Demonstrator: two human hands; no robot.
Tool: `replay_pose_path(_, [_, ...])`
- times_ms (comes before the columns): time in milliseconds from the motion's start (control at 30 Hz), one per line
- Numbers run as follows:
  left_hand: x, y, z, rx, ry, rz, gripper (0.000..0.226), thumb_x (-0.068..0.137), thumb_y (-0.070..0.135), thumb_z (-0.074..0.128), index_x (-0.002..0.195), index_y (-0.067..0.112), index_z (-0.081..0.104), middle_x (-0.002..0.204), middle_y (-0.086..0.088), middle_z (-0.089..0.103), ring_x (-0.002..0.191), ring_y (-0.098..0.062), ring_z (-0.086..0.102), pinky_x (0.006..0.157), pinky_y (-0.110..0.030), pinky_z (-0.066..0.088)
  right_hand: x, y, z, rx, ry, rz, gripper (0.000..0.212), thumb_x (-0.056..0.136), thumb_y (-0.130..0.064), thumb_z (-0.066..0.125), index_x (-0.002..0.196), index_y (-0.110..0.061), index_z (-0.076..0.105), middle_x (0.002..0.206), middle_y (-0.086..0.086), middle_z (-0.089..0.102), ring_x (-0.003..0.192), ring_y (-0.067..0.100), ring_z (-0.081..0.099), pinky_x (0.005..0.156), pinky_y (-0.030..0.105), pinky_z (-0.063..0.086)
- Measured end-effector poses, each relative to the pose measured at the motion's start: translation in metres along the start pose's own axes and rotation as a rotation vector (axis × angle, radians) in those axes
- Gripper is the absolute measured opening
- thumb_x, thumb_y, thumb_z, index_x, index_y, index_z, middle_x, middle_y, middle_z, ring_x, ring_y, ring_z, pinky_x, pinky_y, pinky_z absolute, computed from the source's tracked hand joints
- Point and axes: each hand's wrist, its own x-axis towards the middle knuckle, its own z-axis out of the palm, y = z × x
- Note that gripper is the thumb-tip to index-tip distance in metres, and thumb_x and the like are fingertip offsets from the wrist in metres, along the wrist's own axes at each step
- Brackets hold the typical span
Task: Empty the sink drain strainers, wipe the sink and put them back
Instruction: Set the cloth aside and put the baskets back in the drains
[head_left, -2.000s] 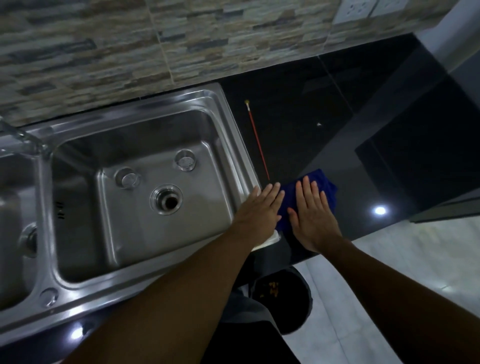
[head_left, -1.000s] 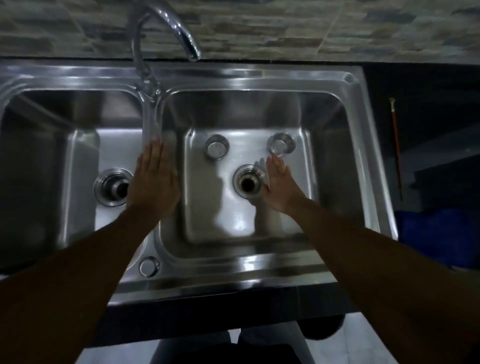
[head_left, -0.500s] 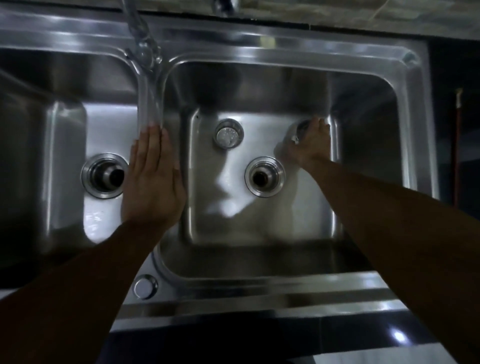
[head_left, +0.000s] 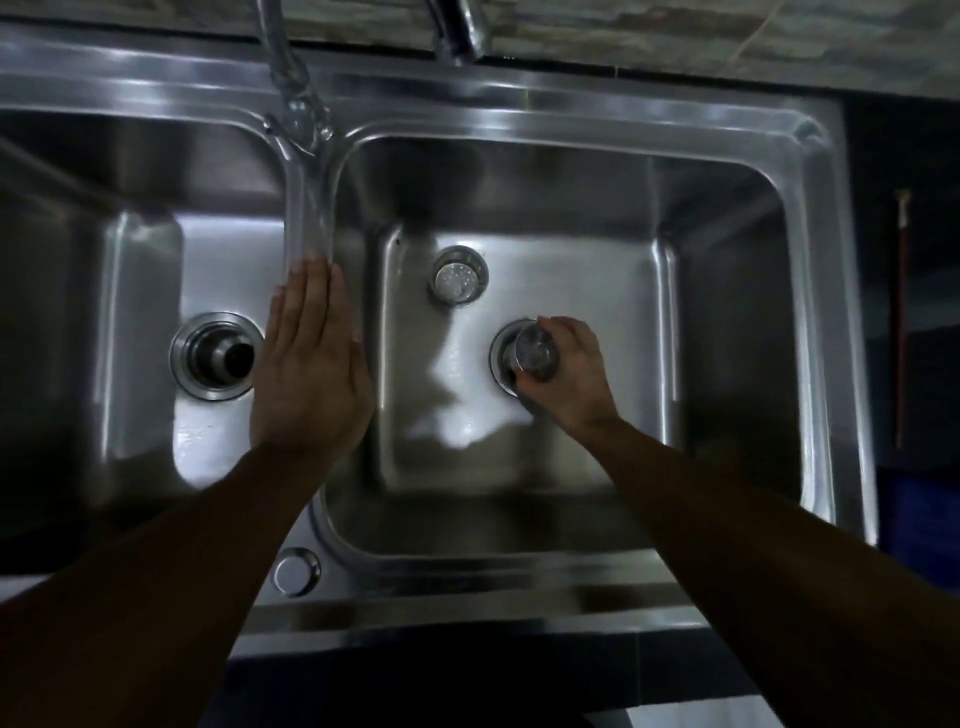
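A steel double sink (head_left: 571, 119) fills the view. My right hand (head_left: 574, 376) grips a metal drain strainer (head_left: 535, 353) right over the right basin's drain hole (head_left: 501, 358), which it partly hides. A second strainer (head_left: 458, 275) stands loose on the right basin floor, behind and to the left of that drain. My left hand (head_left: 309, 364) lies flat, fingers straight, on the divider between the basins. The left basin's drain (head_left: 215, 356) stands open with no strainer in it.
The tap (head_left: 291, 67) rises at the back over the divider. A thin red stick (head_left: 901, 322) lies on the black counter right of the sink, with a blue cloth (head_left: 924, 525) near the counter's front edge. A round plug (head_left: 296, 570) sits in the sink's front rim.
My right hand has taken the strainer from the back right of the right basin and brought it over the drain hole. My left hand stays on the divider.
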Motion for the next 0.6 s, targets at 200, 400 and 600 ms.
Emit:
replay_pose_path(200, [0.001,0.0,0.0,-0.021,0.017,0.004,0.055,0.101,0.013,0.033,0.152,-0.007,0.028,0.161,-0.027,0.025,0.153,-0.037,0.019,0.127,-0.048,0.015,0.002,0.006,0.013,-0.025,0.029,0.031,0.079,0.07,-0.018,0.086,0.14,-0.011,0.05,0.139,0.01,0.043,0.129,0.025,0.042,0.112,0.023,0.035])
replay_pose_path(400, [0.0,-0.001,0.001,-0.027,0.024,0.005,0.055,0.102,0.013,0.033,0.152,-0.007,0.029,0.161,-0.025,0.025,0.153,-0.035,0.02,0.127,-0.049,0.016,0.002,0.011,0.027,-0.008,0.014,0.059,0.08,0.07,-0.025,0.088,0.139,-0.012,0.052,0.139,0.008,0.045,0.129,0.026,0.043,0.112,0.03,0.038])
replay_pose_path(600, [-0.001,-0.001,0.001,-0.035,0.017,-0.004,0.055,0.102,0.014,0.034,0.153,-0.006,0.029,0.162,-0.024,0.025,0.154,-0.034,0.019,0.126,-0.049,0.017,-0.004,0.015,0.031,-0.093,0.045,0.007,0.074,0.073,-0.028,0.086,0.138,-0.009,0.056,0.146,0.013,0.048,0.133,0.031,0.045,0.113,0.042,0.039])
